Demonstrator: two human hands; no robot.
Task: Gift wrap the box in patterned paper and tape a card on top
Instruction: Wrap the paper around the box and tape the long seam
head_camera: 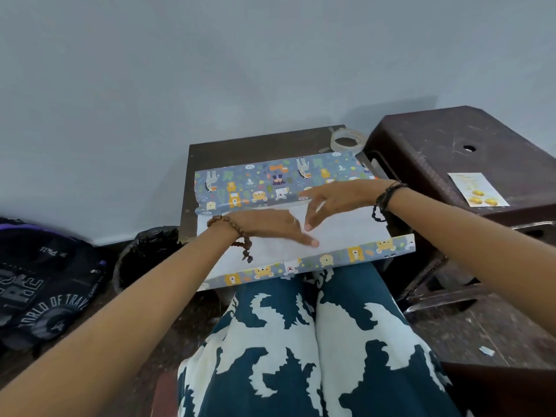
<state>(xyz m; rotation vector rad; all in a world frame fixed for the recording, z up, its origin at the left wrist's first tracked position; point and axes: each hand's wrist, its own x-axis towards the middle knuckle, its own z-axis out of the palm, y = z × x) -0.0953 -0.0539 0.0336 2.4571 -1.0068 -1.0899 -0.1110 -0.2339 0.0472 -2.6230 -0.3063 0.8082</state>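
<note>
Both hands (270, 222) (334, 200) flat over patterned paper (270, 182); tape roll (346, 141) behind.

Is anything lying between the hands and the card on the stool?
Nothing visible. The card lies alone on the brown stool, beyond the right hand; the tape roll sits off to the side on the table.

The blue animal-patterned wrapping paper (270, 182) looks smooth with a slight sheen, its white underside (346, 230) matt. The dark brown plastic stool (436, 139) is scuffed, and the clear tape roll (346, 142) glossy.
</note>
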